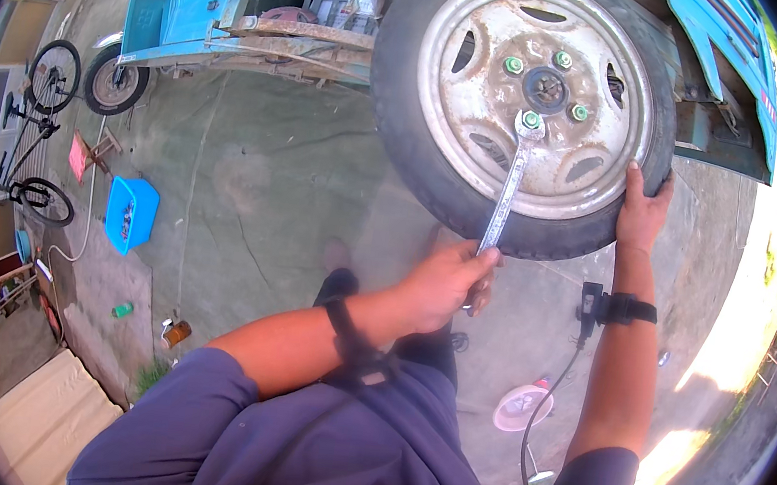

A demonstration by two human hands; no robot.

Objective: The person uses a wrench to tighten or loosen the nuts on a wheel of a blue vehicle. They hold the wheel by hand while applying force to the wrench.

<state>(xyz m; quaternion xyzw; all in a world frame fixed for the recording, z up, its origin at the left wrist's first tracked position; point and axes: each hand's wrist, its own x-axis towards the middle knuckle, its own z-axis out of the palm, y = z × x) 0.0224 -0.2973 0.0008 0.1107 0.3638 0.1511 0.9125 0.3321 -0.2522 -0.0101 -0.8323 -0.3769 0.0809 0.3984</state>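
Observation:
A silver wrench (507, 194) is gripped near its lower end by my left hand (453, 283), the fingers closed round it. Its upper jaw sits on the lowest of several green lug nuts (532, 120) on the wheel's rusty, pale steel rim (457, 145). My right hand (642, 212) clasps the lower right edge of the black tire (542, 238), with the thumb on the outer face and some fingers hidden behind it. The wheel stands upright against a blue vehicle (734, 66), and a round hub cap (549, 90) or hub end shows at its centre.
To the left are a blue tub (131, 213) holding small items, a small stool (90, 156) and a bicycle (32, 130). A pink basin (523, 407) lies on the ground below the tire. A black cable (535, 432) runs down from my right wrist.

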